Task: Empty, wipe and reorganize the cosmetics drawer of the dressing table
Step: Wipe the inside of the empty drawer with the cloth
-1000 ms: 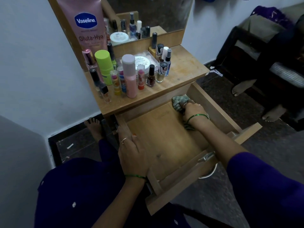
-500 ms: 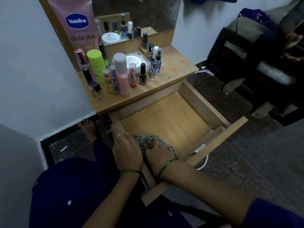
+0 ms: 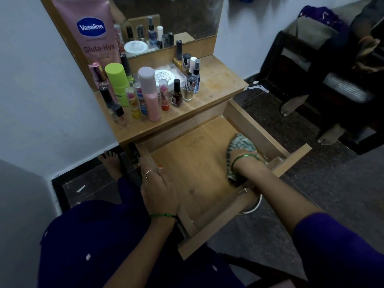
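The wooden drawer point(image 3: 193, 163) is pulled out of the dressing table and holds no cosmetics. My right hand point(image 3: 242, 157) presses a green patterned cloth point(image 3: 241, 143) onto the drawer floor near the right wall. My left hand point(image 3: 159, 190) grips the drawer's left side wall. Several cosmetics stand on the table top point(image 3: 216, 80): a pink bottle point(image 3: 150, 96), a lime green bottle point(image 3: 118, 82), nail polish bottles point(image 3: 176, 93), a white cream jar point(image 3: 166, 76) and lip balm tubes point(image 3: 133, 102).
A large pink Vaseline tube point(image 3: 93, 34) leans against the mirror point(image 3: 172, 15). A white wall is on the left. A second person's bare feet point(image 3: 291, 106) rest on the dark floor by a dark bench at the right. My own foot point(image 3: 110, 161) lies left of the drawer.
My right hand has swept the cloth from the drawer's front left corner, beside my left hand, across to the right side. My left hand stays on the left wall.
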